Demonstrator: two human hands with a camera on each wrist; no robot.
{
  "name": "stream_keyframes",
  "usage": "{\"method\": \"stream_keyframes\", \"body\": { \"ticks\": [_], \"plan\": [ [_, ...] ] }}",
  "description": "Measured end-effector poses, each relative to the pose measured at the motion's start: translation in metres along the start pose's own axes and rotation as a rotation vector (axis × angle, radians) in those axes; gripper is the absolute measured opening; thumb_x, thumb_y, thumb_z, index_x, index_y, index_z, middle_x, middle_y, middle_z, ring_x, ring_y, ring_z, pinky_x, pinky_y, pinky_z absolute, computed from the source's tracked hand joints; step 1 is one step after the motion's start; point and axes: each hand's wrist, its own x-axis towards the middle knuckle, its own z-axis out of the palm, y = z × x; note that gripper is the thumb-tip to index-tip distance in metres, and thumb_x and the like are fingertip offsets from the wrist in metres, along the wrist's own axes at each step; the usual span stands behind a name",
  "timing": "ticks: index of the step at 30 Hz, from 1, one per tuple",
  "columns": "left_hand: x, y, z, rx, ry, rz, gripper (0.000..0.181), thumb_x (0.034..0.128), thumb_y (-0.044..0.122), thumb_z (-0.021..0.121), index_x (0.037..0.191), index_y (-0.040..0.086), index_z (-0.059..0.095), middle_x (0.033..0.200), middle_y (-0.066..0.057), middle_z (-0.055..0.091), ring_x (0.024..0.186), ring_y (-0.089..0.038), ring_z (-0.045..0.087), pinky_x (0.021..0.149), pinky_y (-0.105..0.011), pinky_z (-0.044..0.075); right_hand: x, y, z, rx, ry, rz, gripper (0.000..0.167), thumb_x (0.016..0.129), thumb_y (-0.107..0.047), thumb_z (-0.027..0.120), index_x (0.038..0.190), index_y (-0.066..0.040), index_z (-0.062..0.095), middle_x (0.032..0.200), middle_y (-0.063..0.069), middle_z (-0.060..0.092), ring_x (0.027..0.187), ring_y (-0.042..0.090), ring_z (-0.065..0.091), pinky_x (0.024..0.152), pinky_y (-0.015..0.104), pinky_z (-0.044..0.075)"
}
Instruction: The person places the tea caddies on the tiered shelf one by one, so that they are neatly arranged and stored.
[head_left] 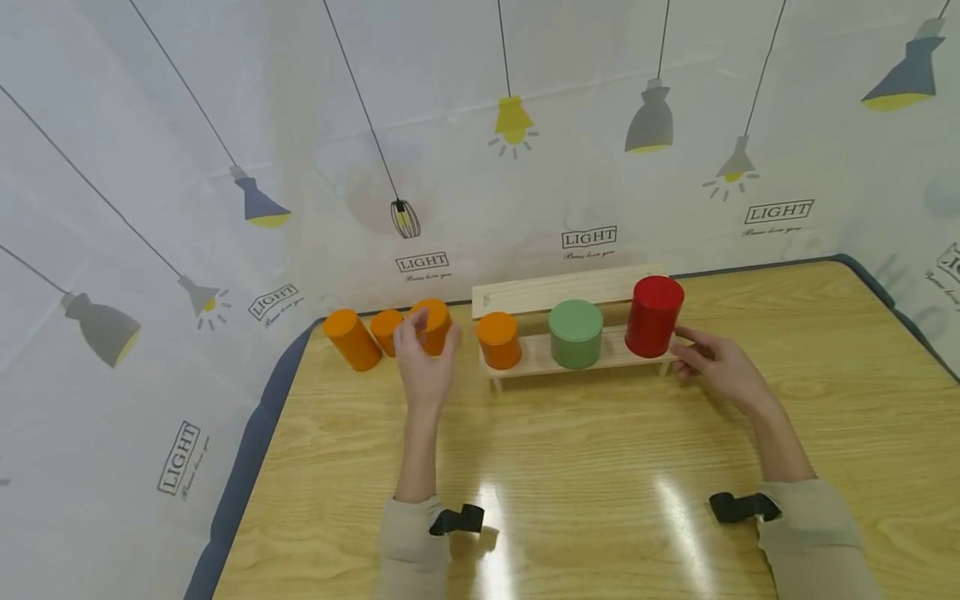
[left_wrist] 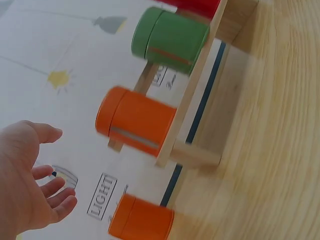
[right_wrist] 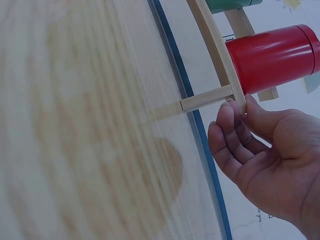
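Observation:
A small wooden rack [head_left: 536,357] stands on the table, bearing an orange canister [head_left: 498,343], a green canister [head_left: 576,337] and a taller red canister [head_left: 655,318]. At the rack's right end, just beside the red canister, my right hand [head_left: 723,367] pinches the wooden edge between thumb and fingers, plainly so in the right wrist view. My left hand [head_left: 425,367] is in front of another orange canister [head_left: 437,329] left of the rack, partly hiding it. In the left wrist view its fingers are loosely spread, apart from the canisters, with nothing in them.
Two more orange canisters, a tall one [head_left: 352,340] and a small one [head_left: 387,331], stand at the table's back left. A lamp-printed white cloth [head_left: 525,183] hangs behind the wood-grain table [head_left: 570,467], whose edge is dark blue.

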Motion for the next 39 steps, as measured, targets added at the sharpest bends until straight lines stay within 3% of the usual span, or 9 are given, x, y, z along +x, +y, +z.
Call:
{"method": "stream_keyframes", "body": {
  "ticks": [9, 13, 16, 19, 24, 27, 31, 39],
  "plan": [
    [0.013, -0.028, -0.029, 0.036, 0.072, -0.025, 0.049, 0.0891, 0.008, 0.076, 0.127, -0.010, 0.051, 0.123, -0.030, 0.049, 0.117, -0.047, 0.049, 0.102, -0.056, 0.043, 0.000, 0.001, -0.002, 0.001, 0.005, -0.007, 0.057, 0.108, -0.023, 0.050, 0.153, 0.009, 0.033, 0.103, 0.025, 0.066, 0.084, 0.021, 0.067, 0.076, 0.023, 0.056],
    [0.017, -0.035, -0.043, 0.059, 0.097, -0.109, 0.051, 0.0902, 0.009, 0.075, 0.131, -0.008, 0.049, 0.127, -0.027, 0.046, 0.120, -0.044, 0.046, 0.100, -0.055, 0.043, 0.000, 0.000, -0.002, -0.001, 0.007, -0.004, 0.058, 0.108, -0.024, 0.051, 0.153, 0.008, 0.033, 0.104, 0.025, 0.066, 0.084, 0.021, 0.067, 0.077, 0.023, 0.056],
    [0.022, -0.039, -0.052, 0.081, 0.125, -0.163, 0.053, 0.0907, 0.009, 0.073, 0.134, -0.007, 0.048, 0.131, -0.026, 0.044, 0.124, -0.041, 0.044, 0.106, -0.052, 0.040, 0.000, 0.000, -0.003, -0.001, 0.011, -0.007, 0.058, 0.108, -0.023, 0.051, 0.153, 0.008, 0.033, 0.105, 0.026, 0.066, 0.084, 0.020, 0.067, 0.076, 0.022, 0.056],
    [0.029, -0.046, -0.061, 0.106, 0.162, -0.190, 0.055, 0.0909, 0.009, 0.072, 0.136, -0.007, 0.046, 0.135, -0.025, 0.041, 0.130, -0.038, 0.042, 0.113, -0.047, 0.035, 0.000, -0.001, -0.003, 0.003, 0.018, -0.015, 0.057, 0.107, -0.022, 0.051, 0.152, 0.008, 0.034, 0.105, 0.028, 0.066, 0.084, 0.019, 0.068, 0.076, 0.023, 0.057],
    [0.038, -0.063, -0.075, 0.134, 0.234, -0.220, 0.058, 0.0896, 0.008, 0.072, 0.139, -0.006, 0.044, 0.138, -0.024, 0.038, 0.132, -0.036, 0.040, 0.113, -0.044, 0.035, -0.001, -0.001, -0.003, 0.006, 0.024, -0.023, 0.056, 0.107, -0.022, 0.051, 0.152, 0.008, 0.035, 0.105, 0.029, 0.066, 0.085, 0.021, 0.068, 0.076, 0.024, 0.058],
    [0.043, -0.074, -0.083, 0.157, 0.248, -0.239, 0.063, 0.0898, 0.009, 0.072, 0.143, -0.005, 0.041, 0.140, -0.025, 0.035, 0.132, -0.037, 0.037, 0.112, -0.043, 0.034, -0.001, -0.001, -0.002, 0.007, 0.023, -0.021, 0.056, 0.107, -0.022, 0.051, 0.152, 0.008, 0.035, 0.106, 0.029, 0.066, 0.086, 0.022, 0.068, 0.077, 0.024, 0.058],
    [0.050, -0.085, -0.093, 0.179, 0.206, -0.293, 0.071, 0.0915, 0.013, 0.072, 0.150, -0.002, 0.033, 0.145, -0.026, 0.032, 0.134, -0.039, 0.035, 0.112, -0.045, 0.034, -0.001, -0.001, -0.001, 0.011, 0.018, -0.016, 0.056, 0.108, -0.023, 0.051, 0.152, 0.008, 0.035, 0.106, 0.028, 0.066, 0.087, 0.022, 0.068, 0.077, 0.024, 0.058],
    [0.059, -0.097, -0.105, 0.157, 0.038, -0.412, 0.085, 0.0950, 0.023, 0.071, 0.159, 0.003, 0.018, 0.155, -0.024, 0.031, 0.142, -0.037, 0.032, 0.117, -0.049, 0.029, -0.001, 0.000, 0.000, 0.025, 0.013, -0.016, 0.056, 0.107, -0.020, 0.051, 0.152, 0.008, 0.034, 0.107, 0.028, 0.066, 0.087, 0.021, 0.068, 0.077, 0.027, 0.059]
  ]
}}
